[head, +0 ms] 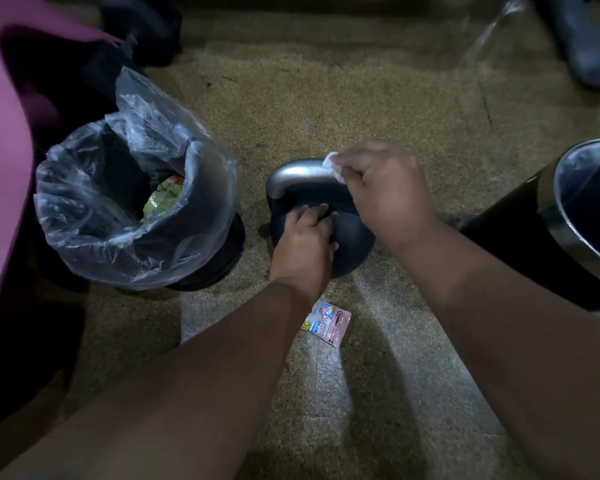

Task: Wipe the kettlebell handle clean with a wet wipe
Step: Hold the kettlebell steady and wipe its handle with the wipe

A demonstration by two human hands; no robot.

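From my head camera I look down at the floor [326, 98]. It is brown and speckled.

The kettlebell [352, 244] stands on the floor in the middle, right in front of me. Its round body is dark. Its handle [291, 174] is silver grey and curves over the top.

My right hand [385, 188] is at the right end of the handle. My fingers are curled tight and pinch the wet wipe [331, 161]. The wipe is white and scrunched, and it touches the handle. Only a bit of it peeks out by my fingers.

My left hand [305, 240] lies on top of the dark ball, under the handle. My fingers are laid out on it and press on it. They grab nothing.

A small pink packet [329, 322] lies flat on the floor near the kettlebell, between my arms.

To the left, just beside the kettlebell, stands a bin with a clear plastic bag [201, 188] in it. Some rubbish is inside. To the right stands a black bin with a shiny rim [561, 230]. Something pink [0, 168] fills the far left edge.
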